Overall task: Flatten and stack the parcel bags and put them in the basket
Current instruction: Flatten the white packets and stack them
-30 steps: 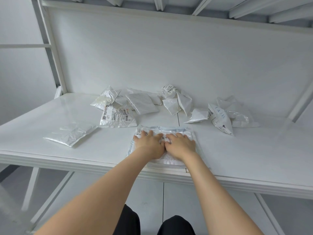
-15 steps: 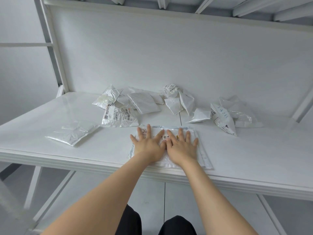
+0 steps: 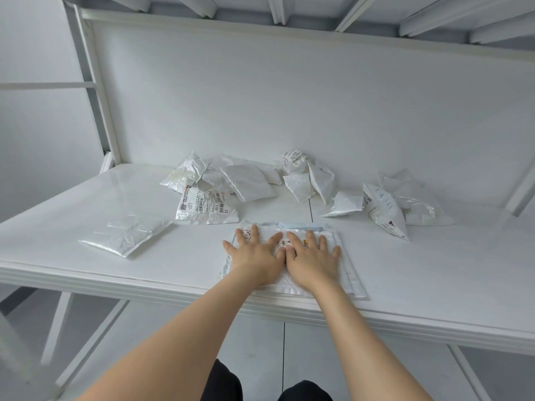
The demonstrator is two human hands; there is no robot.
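Standing by the white table point(image 3: 434, 287), one sees a lone bag point(image 3: 127, 235) lying flat at far left, well apart from both hands. Behind it and to its right, one labelled bag point(image 3: 204, 208) lies in front of a heap point(image 3: 246, 182) of crumpled bags, which overlap too much for a sure count. Near the table's front edge, the left hand point(image 3: 256, 256) and right hand point(image 3: 312, 260) lie side by side with their inner edges touching. Their fingers are straight and spread, palms flat on the pressed bag point(image 3: 347, 273) beneath them; neither hand grips anything. Layered edges show at its right side, so I cannot tell whether it is one bag or several. Beyond the right hand sits a middle cluster point(image 3: 307, 180) of three crumpled bags. Further right is a right cluster point(image 3: 385, 212) of three more.
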